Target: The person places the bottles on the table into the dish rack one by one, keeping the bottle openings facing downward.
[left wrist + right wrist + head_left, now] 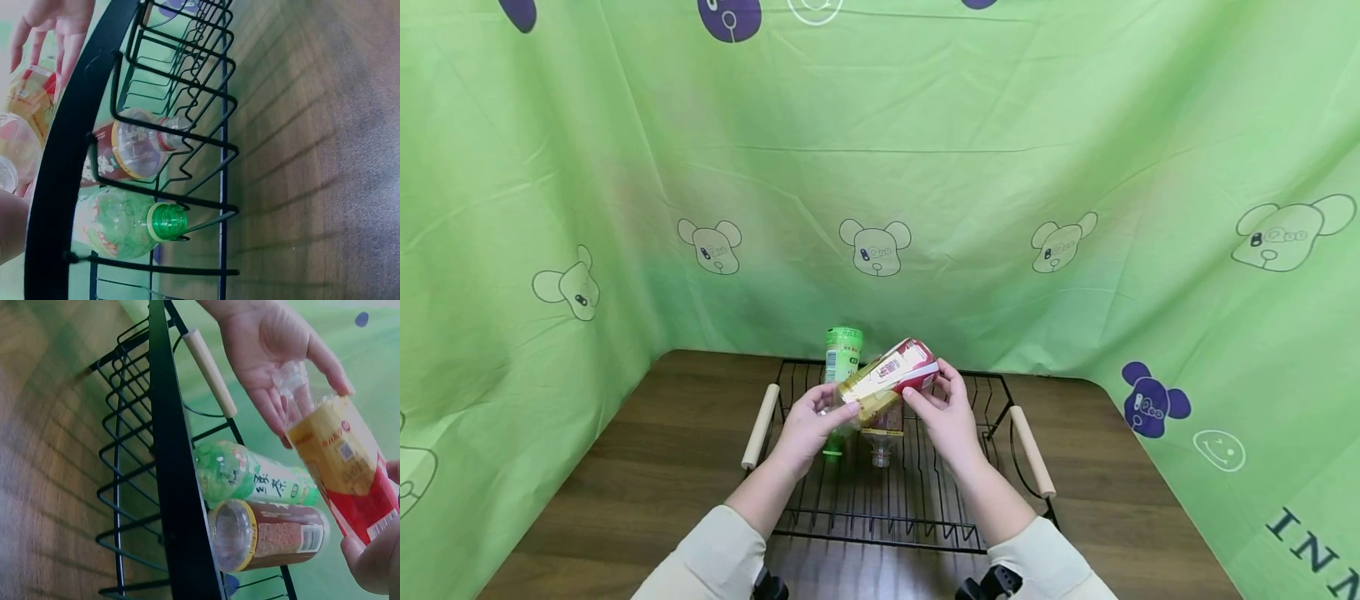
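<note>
A plastic bottle with a yellow and red label is held aslant above the black wire basket, its neck toward the left. My left hand grips it round the neck and shoulder; in the right wrist view the clear neck lies among those fingers. At the red base end, my right hand pinches the bottle between thumb and fingers. Below, a green tea bottle lies in the basket beside a brown-labelled bottle. In the left wrist view the green bottle's neck has no cap on it.
The wire basket stands on a wooden table, with a pale wooden handle at the left and another handle at the right. Behind and at both sides hangs a green printed cloth.
</note>
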`<state>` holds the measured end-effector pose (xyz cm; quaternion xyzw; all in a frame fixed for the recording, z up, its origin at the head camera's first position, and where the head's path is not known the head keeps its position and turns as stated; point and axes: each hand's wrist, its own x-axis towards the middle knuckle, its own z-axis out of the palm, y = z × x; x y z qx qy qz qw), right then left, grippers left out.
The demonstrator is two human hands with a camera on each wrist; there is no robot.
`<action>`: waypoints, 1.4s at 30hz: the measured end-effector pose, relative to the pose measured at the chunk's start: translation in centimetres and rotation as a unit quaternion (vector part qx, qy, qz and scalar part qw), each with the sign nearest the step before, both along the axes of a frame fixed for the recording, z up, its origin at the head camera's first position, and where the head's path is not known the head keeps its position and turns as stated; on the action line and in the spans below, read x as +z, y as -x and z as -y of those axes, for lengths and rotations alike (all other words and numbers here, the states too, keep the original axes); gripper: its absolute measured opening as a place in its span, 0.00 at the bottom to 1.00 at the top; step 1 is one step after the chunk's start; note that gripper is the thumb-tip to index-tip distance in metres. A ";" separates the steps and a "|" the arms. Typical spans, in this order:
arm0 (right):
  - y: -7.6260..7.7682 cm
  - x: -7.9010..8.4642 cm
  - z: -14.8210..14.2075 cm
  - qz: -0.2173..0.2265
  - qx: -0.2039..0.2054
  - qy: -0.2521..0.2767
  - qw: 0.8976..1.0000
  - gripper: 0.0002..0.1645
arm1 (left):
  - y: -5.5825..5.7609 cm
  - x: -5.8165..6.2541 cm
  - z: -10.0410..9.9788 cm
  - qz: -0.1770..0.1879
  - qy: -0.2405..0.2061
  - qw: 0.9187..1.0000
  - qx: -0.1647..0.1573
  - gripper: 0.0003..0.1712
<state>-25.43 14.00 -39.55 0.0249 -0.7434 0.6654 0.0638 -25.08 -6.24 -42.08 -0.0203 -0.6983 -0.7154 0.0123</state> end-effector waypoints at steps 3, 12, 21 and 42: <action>0.1 0.0 0.3 0.004 -0.014 0.017 1.000 0.48 | -0.1 -0.2 -0.4 0.002 -0.014 1.000 -0.017 0.32; 0.1 -0.1 0.8 0.015 -0.038 0.041 0.998 0.52 | -0.6 -0.6 -1.3 0.000 -0.012 0.999 -0.034 0.33; 0.2 0.2 1.2 0.038 -0.036 0.081 0.995 0.57 | -1.1 -0.5 -2.1 -0.008 -0.007 0.999 -0.033 0.34; 3.0 1.8 -3.3 0.042 -0.034 0.017 0.998 0.56 | 0.1 0.6 3.5 -0.034 0.111 0.993 -0.006 0.33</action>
